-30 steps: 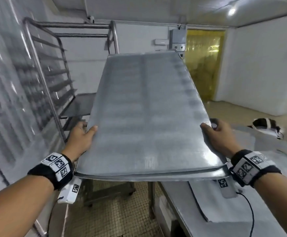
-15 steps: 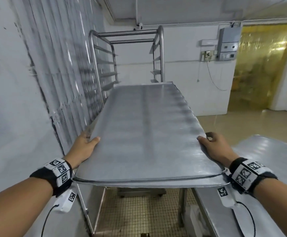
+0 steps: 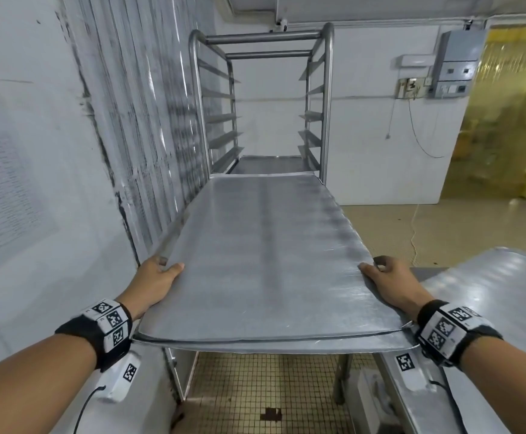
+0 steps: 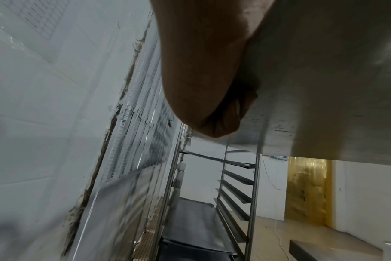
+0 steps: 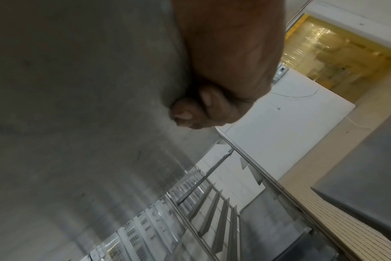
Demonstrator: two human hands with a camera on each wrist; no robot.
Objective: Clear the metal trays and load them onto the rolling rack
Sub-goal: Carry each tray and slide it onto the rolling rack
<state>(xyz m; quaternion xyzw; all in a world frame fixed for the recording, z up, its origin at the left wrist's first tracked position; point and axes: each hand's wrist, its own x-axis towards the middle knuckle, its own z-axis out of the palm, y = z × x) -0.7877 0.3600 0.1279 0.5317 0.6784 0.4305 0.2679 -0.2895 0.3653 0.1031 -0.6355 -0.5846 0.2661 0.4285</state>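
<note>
Thumbs lie flat on top of the metal tray (image 3: 264,255) while the remaining fingers curl under its long edges: the left hand (image 3: 156,281) grips the left rim near the close end, and the right hand (image 3: 390,281) grips the right rim opposite it. From the left wrist view, the curled fingers (image 4: 223,121) press against the tray's dull, speckled underside; the right wrist view shows the same, with fingertips (image 5: 185,114) bunched together against grey metal. The tray is a long, thin rectangular sheet with a rolled lip, its upper face brushed and faintly ribbed across its width. It is held level in the air, its far end at the mouth of the rolling rack (image 3: 261,98), between the two front posts. The rack is a tall tubular steel frame with angled runner ledges down both sides, and a darker tray (image 3: 271,166) already sits on a lower pair. A steel table (image 3: 487,308) stands on the right. Small beige tiles cover the floor (image 3: 255,386) below.
</note>
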